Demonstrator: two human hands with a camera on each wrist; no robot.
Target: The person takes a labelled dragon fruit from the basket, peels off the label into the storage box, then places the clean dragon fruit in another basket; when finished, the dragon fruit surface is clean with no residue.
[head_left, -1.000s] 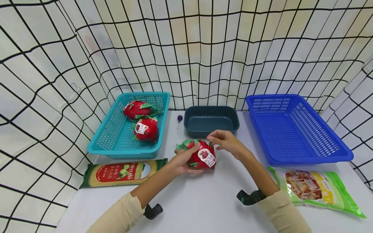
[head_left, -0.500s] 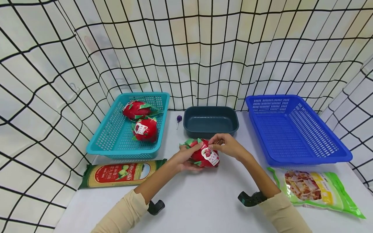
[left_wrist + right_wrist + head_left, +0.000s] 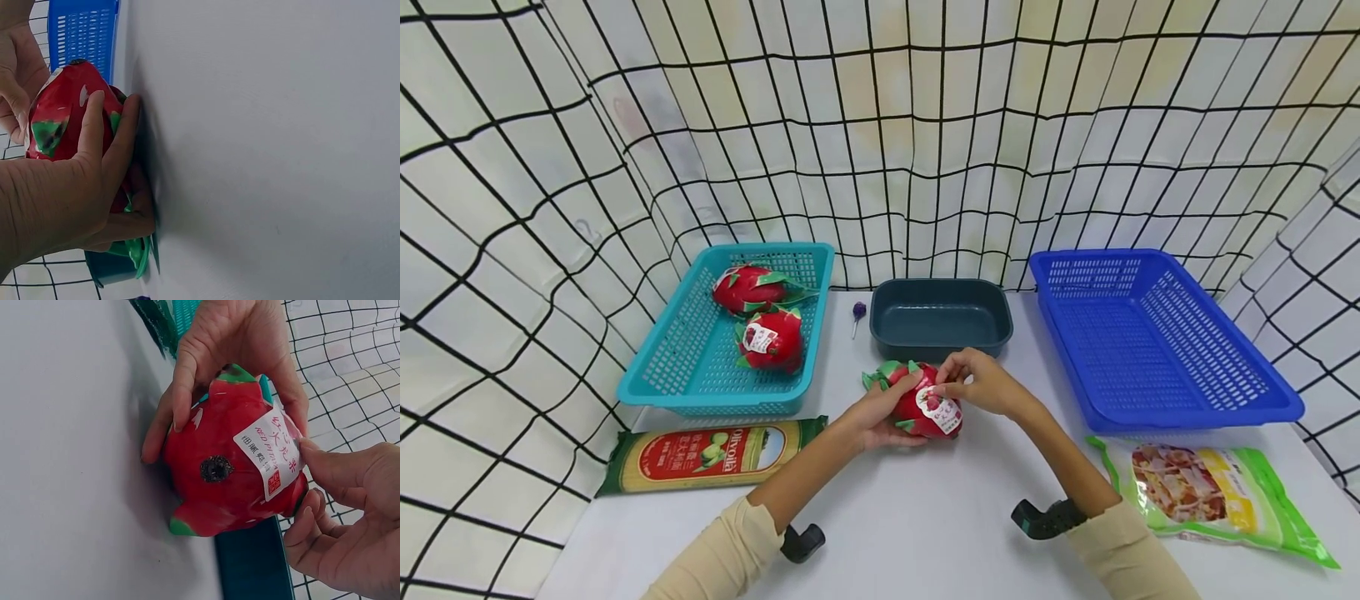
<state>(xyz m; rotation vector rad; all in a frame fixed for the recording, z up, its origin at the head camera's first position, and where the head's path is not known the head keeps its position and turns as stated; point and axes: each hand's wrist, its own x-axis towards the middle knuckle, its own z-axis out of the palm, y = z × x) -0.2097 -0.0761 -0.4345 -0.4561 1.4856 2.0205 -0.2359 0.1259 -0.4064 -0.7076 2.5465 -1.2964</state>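
Observation:
A red dragon fruit (image 3: 910,417) with green scales and a white label (image 3: 273,450) is held just in front of the dark rectangular tub. My left hand (image 3: 880,414) grips it from the left, thumb on top and fingers underneath. In the left wrist view its fingers (image 3: 94,128) spread round the red skin. With thumb and curled fingers, my right hand (image 3: 981,382) pinches at the label's edge. The right wrist view has the right thumb (image 3: 315,464) right at that edge, and the fruit's dark round end (image 3: 216,469) faces the camera.
Two more dragon fruits (image 3: 772,340) lie in the teal basket (image 3: 647,375) at left. The dark tub (image 3: 940,342) stands behind my hands, a purple lollipop (image 3: 859,312) beside it. A blue basket (image 3: 1195,412) is right. Spaghetti (image 3: 700,457) and a green food bag (image 3: 1217,492) flank my arms.
My right hand has come left and down from the fruit's top onto its label. The left hand has shifted the fruit slightly right and turned it a little.

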